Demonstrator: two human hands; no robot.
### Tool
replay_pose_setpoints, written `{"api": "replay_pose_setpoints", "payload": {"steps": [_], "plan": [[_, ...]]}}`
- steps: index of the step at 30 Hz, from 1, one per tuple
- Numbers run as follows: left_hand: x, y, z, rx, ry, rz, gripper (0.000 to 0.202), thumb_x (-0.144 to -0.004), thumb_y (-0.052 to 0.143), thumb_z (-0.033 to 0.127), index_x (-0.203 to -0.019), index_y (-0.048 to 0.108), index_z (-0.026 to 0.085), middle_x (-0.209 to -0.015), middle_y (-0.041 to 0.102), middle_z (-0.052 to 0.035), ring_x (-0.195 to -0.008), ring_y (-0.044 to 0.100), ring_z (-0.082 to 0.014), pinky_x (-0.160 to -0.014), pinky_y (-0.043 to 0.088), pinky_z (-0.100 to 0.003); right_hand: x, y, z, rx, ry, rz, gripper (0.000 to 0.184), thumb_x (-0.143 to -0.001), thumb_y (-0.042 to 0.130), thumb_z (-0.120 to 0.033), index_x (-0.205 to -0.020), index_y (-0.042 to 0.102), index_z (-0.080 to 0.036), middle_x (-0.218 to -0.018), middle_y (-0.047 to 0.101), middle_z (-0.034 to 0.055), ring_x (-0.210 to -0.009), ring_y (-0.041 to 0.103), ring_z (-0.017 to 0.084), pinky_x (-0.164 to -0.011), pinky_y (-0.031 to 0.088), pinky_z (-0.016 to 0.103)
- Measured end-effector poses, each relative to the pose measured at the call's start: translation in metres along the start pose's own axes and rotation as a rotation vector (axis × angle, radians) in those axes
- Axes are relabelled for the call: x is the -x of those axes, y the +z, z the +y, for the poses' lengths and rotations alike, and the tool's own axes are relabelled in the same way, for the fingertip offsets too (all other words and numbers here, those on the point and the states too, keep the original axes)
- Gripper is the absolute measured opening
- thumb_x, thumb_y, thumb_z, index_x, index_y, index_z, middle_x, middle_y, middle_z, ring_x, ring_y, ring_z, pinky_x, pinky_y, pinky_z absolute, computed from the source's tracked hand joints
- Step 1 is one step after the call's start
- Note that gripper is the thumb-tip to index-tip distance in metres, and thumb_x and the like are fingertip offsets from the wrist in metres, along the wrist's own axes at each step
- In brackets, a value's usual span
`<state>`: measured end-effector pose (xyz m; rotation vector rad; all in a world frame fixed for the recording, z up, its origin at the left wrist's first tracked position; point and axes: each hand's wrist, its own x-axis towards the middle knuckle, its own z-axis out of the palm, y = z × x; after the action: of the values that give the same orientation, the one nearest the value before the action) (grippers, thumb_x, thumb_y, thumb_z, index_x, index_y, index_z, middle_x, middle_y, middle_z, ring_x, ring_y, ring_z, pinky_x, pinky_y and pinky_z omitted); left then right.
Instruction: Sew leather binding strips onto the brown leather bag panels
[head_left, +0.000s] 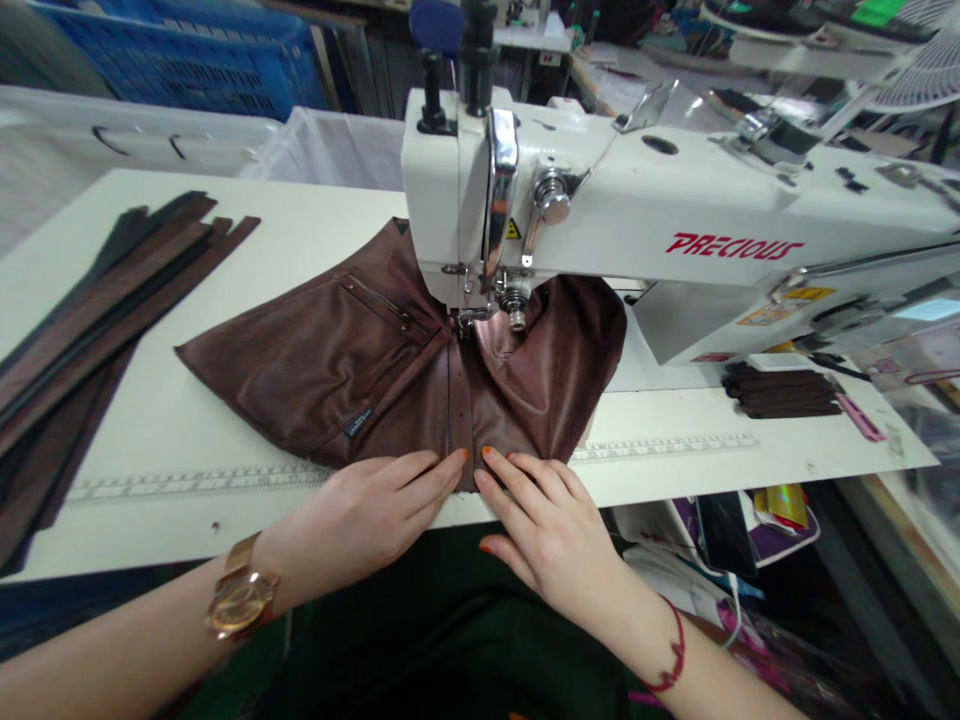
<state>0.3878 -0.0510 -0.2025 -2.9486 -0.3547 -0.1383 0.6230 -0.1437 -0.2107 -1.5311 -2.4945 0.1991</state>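
Observation:
A brown leather-like bag piece point(300, 350) with a zipped pocket and a small label lies under the needle and presser foot point(472, 318) of a white sewing machine point(600, 190). A narrow strap point(460, 400) runs down its middle from the foot towards me. My left hand point(375, 505) lies on the near edge of the piece, left of the strap, fingers stretched out. On the strap's right side, my right hand point(536, 510) rests flat with fingers a little spread and the thumb over the table edge. The underside of the piece is hidden.
Long brown and black strips point(112, 310) lie in a pile at the left of the table. A printed ruler point(187, 480) runs along its front. Short dark strips point(780, 390) and a pink tool point(860, 418) lie at the right. White bins and a blue crate point(195, 60) stand behind.

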Motion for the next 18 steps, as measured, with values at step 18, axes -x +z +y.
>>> {"api": "replay_pose_setpoints", "payload": {"steps": [18], "plan": [[-0.012, -0.010, -0.003, 0.298, -0.102, 0.099, 0.033, -0.095, 0.046, 0.022, -0.126, 0.056, 0.017, -0.131, 0.061, -0.0030, -0.123, 0.053, -0.0225, -0.102, 0.046, -0.038, -0.003, -0.010, -0.001, -0.046, -0.018, 0.044, 0.052, -0.091, 0.055, -0.053, -0.134, 0.051, -0.024, -0.136, 0.055, 0.0021, -0.125, 0.044, 0.023, -0.109, 0.023, 0.042]]}}
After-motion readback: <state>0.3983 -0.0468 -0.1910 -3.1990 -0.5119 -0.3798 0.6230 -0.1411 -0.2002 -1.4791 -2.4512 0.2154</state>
